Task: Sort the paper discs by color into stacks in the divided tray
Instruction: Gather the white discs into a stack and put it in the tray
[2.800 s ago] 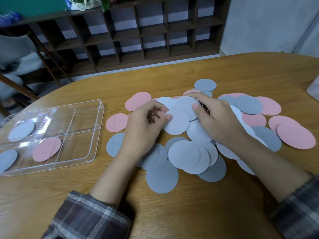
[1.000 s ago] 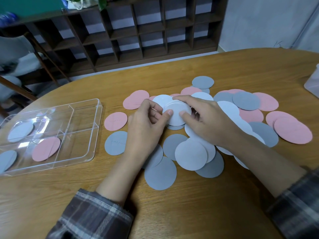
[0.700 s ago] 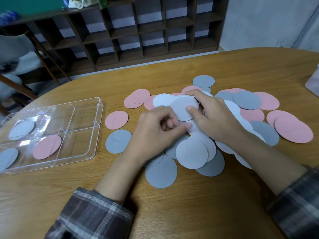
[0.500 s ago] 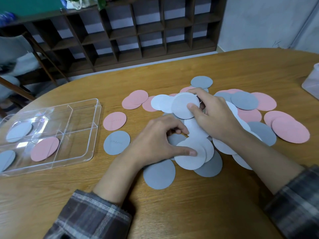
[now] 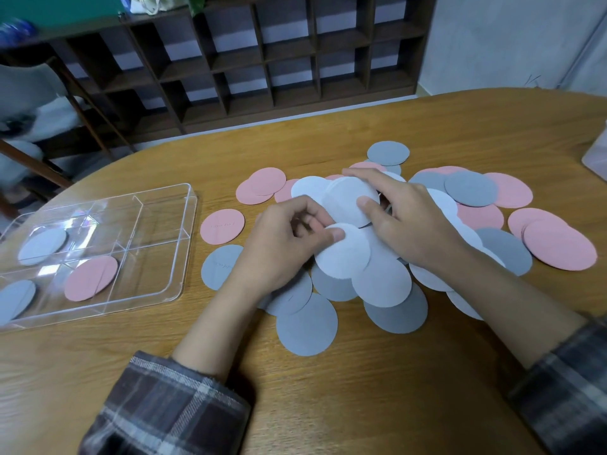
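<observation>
Pink, grey and pale white paper discs lie scattered and overlapping across the table's middle and right. My left hand [image 5: 282, 247] pinches a pale white disc [image 5: 345, 257] by its left edge, thumb on top. My right hand [image 5: 407, 221] grips a small stack of pale discs [image 5: 348, 200] just above it, thumb pressed on the face. The clear divided tray [image 5: 164, 290] sits at the left. It holds a pink disc [image 5: 90, 278], a pale disc [image 5: 42, 246] and a grey disc [image 5: 14, 300], each in its own compartment.
Loose discs near the tray include a pink disc [image 5: 222, 225] and a grey disc [image 5: 218, 270]. A large grey disc [image 5: 307, 325] lies nearest me. A dark wooden shelf unit [image 5: 262, 60] stands beyond the table. A translucent object [image 5: 596, 152] sits at the right edge.
My left hand went down to a pale disc lower in the pile, took hold of it and brought it up toward the stack in my right hand, which stayed roughly in place.
</observation>
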The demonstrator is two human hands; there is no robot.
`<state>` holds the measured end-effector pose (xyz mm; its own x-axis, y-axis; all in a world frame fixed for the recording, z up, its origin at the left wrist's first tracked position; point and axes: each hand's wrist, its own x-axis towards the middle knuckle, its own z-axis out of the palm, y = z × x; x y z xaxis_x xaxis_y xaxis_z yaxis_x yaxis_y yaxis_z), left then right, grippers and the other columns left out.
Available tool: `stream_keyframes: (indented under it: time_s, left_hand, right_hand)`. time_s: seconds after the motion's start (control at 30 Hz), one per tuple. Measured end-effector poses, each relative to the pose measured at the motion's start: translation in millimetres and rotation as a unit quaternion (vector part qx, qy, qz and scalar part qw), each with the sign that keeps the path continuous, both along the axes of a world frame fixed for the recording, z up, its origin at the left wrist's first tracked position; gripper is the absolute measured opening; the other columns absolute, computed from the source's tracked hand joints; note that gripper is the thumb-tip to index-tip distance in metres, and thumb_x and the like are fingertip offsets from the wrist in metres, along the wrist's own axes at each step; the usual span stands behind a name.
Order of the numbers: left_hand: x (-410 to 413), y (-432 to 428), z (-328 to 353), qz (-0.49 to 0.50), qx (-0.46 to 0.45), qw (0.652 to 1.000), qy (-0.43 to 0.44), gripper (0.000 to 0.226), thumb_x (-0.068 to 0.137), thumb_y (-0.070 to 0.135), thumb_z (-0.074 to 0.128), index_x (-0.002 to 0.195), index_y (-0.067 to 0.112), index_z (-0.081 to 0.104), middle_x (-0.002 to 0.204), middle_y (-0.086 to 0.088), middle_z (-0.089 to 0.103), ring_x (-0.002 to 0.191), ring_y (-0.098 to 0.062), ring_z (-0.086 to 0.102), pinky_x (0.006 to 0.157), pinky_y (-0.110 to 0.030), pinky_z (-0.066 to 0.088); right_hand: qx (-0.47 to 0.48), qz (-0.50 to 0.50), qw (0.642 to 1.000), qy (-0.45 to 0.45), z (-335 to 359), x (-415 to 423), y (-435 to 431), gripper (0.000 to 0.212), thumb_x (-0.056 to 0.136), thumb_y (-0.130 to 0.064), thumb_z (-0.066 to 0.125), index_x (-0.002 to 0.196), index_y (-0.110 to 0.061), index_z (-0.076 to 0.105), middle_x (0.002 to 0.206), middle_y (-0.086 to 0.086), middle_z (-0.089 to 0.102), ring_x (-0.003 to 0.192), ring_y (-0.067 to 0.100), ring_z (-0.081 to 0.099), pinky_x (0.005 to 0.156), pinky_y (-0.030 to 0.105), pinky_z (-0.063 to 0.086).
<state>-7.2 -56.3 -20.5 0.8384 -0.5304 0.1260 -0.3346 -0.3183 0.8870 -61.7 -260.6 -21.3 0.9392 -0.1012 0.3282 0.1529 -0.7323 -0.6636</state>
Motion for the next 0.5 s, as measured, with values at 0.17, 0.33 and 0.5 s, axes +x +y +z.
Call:
stream_keyframes:
  time_s: [0.17, 0.33, 0.5]
  left_hand:
    - [4.0, -2.3, -1.6, 0.088, -0.067, 0.994, 0.012, 0.02, 0.087, 0.017, 0.084, 0.097, 0.015, 0.067, 0.072, 0.002, 0.063, 0.055, -0.017, 0.057, 0.062, -0.032, 0.053]
    - [1.7, -4.7, -5.0, 0.111, -0.063, 0.992, -0.002, 0.022, 0.092, 0.022, 0.079, 0.112, 0.02, 0.07, 0.069, 0.006, 0.066, 0.065, -0.022, 0.074, 0.078, -0.045, 0.064]
    - [-5.2, -6.6, -4.2, 0.144, -0.003, 0.986, -0.087, 0.013, 0.09, 0.035, 0.08, 0.087, 0.023, 0.075, 0.068, 0.002, 0.066, 0.058, -0.013, 0.06, 0.06, -0.028, 0.051]
  right_hand:
    - [0.014, 0.02, 1.0, 0.016, 2.0, -2.0, 2.9, 0.043, 0.105, -0.013, 0.045, 0.141, -0.033, 0.059, 0.074, -0.013, 0.057, 0.063, 0.006, 0.051, 0.053, 0.015, 0.033]
    - [0.017, 0.044, 0.999, 0.013, 3.8, -4.1, 4.7, 0.039, 0.109, -0.016, 0.04, 0.139, -0.03, 0.06, 0.074, 0.007, 0.063, 0.062, 0.014, 0.049, 0.053, 0.021, 0.033]
    - [-0.02, 0.057, 0.998, 0.02, 4.1, -6.6, 9.0, 0.041, 0.102, -0.027, 0.056, 0.142, -0.035, 0.053, 0.093, -0.014, 0.063, 0.075, 0.011, 0.056, 0.068, 0.018, 0.041]
